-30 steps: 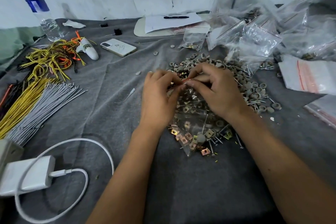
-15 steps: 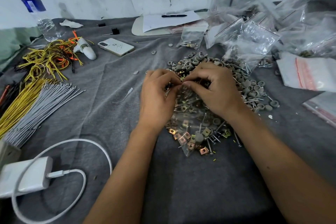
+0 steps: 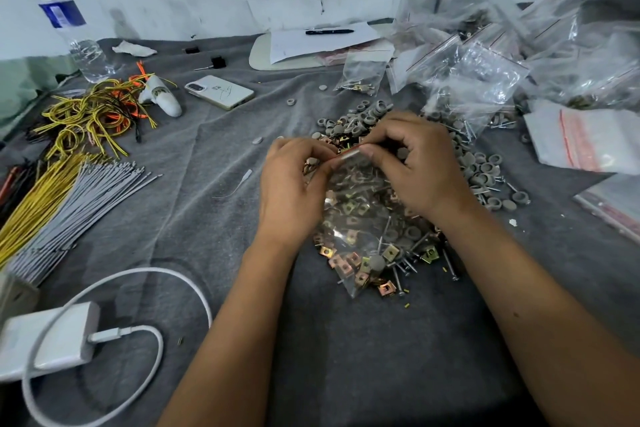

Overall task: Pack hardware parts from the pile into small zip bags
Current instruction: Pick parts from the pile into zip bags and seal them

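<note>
Two bare forearms reach in from the near edge over a grey cloth-covered table (image 3: 346, 357). Nearest on the left lies a white power adapter (image 3: 48, 340) with its white looped cable (image 3: 145, 274). At centre, a small clear zip bag (image 3: 360, 218), partly filled with brass-coloured square clips, grey rubber washers and screws, rests on the cloth, its closed bottom toward the viewer. The left hand (image 3: 294, 191) pinches the bag's red-striped top edge at its left end between thumb and curled fingers; the right hand (image 3: 422, 170) pinches the same edge at its right end. Whether the zip is sealed cannot be told. Just behind and to the right of the hands spreads the loose pile of grey washers, clips and screws (image 3: 485, 166), touching the bag. On the left lie bundles of straight grey and yellow wires (image 3: 69, 198), and beyond them tangled yellow and orange wires (image 3: 93, 114). Farther back sit a white phone (image 3: 220, 92), a small filled zip bag (image 3: 363, 73), and a heap of clear plastic bags (image 3: 502, 62) at right. A stack of flat empty red-striped zip bags (image 3: 588, 139) lies on the right. Against the wall stand a clear plastic water bottle with blue label (image 3: 72, 31) and white paper bearing a black pen (image 3: 329, 32).
</note>
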Demonstrator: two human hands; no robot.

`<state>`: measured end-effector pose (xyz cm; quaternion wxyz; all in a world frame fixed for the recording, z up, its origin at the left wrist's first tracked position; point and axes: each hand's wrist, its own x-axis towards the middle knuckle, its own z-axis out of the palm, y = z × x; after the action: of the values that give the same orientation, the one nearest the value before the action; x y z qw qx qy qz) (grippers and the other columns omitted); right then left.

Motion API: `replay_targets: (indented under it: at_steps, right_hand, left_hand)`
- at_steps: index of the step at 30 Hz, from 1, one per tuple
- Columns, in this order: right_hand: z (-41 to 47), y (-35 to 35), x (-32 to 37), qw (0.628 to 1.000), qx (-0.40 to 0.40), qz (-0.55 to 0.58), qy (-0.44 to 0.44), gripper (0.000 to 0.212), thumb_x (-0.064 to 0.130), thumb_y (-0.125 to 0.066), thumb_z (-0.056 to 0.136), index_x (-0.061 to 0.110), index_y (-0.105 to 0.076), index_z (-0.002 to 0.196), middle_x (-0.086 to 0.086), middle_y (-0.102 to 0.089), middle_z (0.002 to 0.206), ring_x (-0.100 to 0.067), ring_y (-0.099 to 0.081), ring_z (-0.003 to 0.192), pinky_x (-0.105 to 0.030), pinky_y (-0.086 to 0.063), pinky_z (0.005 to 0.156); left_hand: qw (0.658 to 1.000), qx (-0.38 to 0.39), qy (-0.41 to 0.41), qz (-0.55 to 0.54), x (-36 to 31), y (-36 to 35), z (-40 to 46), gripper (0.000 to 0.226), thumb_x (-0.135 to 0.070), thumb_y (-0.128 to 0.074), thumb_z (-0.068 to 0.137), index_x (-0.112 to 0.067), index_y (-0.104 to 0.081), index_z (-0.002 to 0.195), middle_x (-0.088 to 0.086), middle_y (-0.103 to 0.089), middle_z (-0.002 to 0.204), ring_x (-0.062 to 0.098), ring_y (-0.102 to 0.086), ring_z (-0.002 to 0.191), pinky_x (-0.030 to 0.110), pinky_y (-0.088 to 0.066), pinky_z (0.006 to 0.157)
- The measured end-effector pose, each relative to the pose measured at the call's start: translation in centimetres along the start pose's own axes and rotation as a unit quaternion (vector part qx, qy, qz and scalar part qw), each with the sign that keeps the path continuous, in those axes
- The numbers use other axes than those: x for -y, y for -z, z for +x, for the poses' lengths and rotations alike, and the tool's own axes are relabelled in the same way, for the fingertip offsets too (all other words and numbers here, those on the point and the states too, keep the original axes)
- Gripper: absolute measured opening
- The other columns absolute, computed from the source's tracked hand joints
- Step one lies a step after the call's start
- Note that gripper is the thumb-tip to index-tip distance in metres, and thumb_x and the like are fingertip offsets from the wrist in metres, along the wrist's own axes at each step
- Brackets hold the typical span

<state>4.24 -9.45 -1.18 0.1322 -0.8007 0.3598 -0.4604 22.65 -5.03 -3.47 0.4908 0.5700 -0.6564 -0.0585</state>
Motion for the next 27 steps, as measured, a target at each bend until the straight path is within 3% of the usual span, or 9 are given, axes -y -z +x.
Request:
replay_targets:
  at_steps: [3,6,10,13,16,19,21,24,27]
  right_hand:
    - [-0.1,0.1,-0.2,1.000,0.002,0.000,-0.005,0.005,0.009,-0.078,0.088,0.004,-0.077,0.090,-0.003,-0.069,0.088,-0.017,-0.063,0.085,-0.033,-0.053,0.078]
    - [-0.1,0.1,-0.3,1.000,-0.004,0.005,-0.013,0.004,0.008,-0.078,0.088,0.004,-0.076,0.089,-0.002,-0.068,0.087,-0.018,-0.062,0.083,-0.033,-0.052,0.076]
    - [0.1,0.6,-0.8,0.998,-0.030,0.016,-0.045,0.003,0.008,-0.076,0.090,0.006,-0.075,0.092,-0.002,-0.066,0.088,-0.017,-0.062,0.082,-0.027,-0.051,0.072]
    - [0.1,0.4,-0.9,0.999,-0.022,0.012,-0.047,0.005,0.008,-0.076,0.090,0.004,-0.075,0.092,-0.002,-0.065,0.089,-0.013,-0.059,0.081,-0.020,-0.047,0.072]
    - [0.0,0.4,-1.0,0.996,-0.048,0.034,-0.067,0.002,0.007,-0.073,0.092,0.008,-0.072,0.092,0.000,-0.063,0.087,-0.001,-0.058,0.075,-0.011,-0.044,0.068]
    - [0.1,0.9,-1.4,0.989,-0.079,0.083,-0.092,0.007,0.010,-0.070,0.096,0.016,-0.068,0.092,0.003,-0.062,0.081,-0.005,-0.059,0.066,-0.018,-0.046,0.061]
    - [0.1,0.9,-1.6,0.989,-0.081,0.083,-0.092,0.007,0.011,-0.070,0.095,0.017,-0.068,0.092,0.005,-0.062,0.080,-0.009,-0.059,0.066,-0.023,-0.048,0.060]
    - [0.1,0.7,-1.6,0.990,-0.085,0.071,-0.090,0.004,0.011,-0.071,0.095,0.015,-0.070,0.092,0.009,-0.062,0.081,-0.001,-0.058,0.068,-0.020,-0.048,0.062]
    - [0.1,0.7,-1.8,0.984,-0.097,0.098,-0.114,0.005,0.012,-0.069,0.096,0.016,-0.069,0.093,0.002,-0.067,0.082,-0.012,-0.065,0.074,-0.025,-0.053,0.066]
  left_hand:
    - [1.000,0.012,0.004,0.013,-0.1,0.0,0.0,0.011,-0.010,-0.078,0.089,-0.020,-0.074,0.088,-0.011,-0.074,0.099,0.014,-0.057,0.104,0.008,-0.034,0.087]
    - [1.000,0.012,0.015,0.006,-0.1,0.1,0.1,0.012,-0.017,-0.079,0.090,-0.027,-0.073,0.089,-0.012,-0.071,0.096,0.009,-0.055,0.102,0.008,-0.035,0.086]
    - [0.998,0.003,0.044,-0.045,0.2,0.4,0.2,0.014,-0.011,-0.080,0.088,-0.024,-0.074,0.086,-0.013,-0.074,0.097,0.016,-0.059,0.105,0.030,-0.045,0.094]
    - [0.998,0.005,0.037,-0.041,0.0,0.2,0.2,0.017,-0.007,-0.078,0.088,-0.022,-0.072,0.084,-0.010,-0.075,0.096,0.015,-0.059,0.103,0.023,-0.044,0.093]
    - [0.991,-0.002,0.107,-0.074,0.2,0.1,0.2,0.005,-0.019,-0.079,0.091,-0.019,-0.075,0.088,-0.008,-0.075,0.098,0.016,-0.064,0.102,0.041,-0.052,0.095]
    - [0.969,-0.017,0.173,-0.177,0.3,0.3,0.2,0.007,-0.020,-0.079,0.092,-0.021,-0.077,0.086,-0.007,-0.078,0.097,0.020,-0.073,0.098,0.052,-0.058,0.091]
    - [0.965,-0.026,0.176,-0.193,0.2,0.3,0.2,0.012,-0.015,-0.079,0.091,-0.020,-0.076,0.081,-0.002,-0.078,0.094,0.023,-0.073,0.094,0.053,-0.058,0.090]
    - [0.957,-0.030,0.188,-0.219,0.5,0.2,0.3,0.012,-0.013,-0.080,0.090,-0.018,-0.076,0.080,0.003,-0.079,0.090,0.023,-0.073,0.089,0.052,-0.059,0.088]
    - [0.944,-0.037,0.201,-0.258,0.7,0.1,0.1,0.010,-0.020,-0.080,0.091,-0.021,-0.078,0.081,0.002,-0.079,0.085,0.015,-0.071,0.078,0.038,-0.061,0.074]
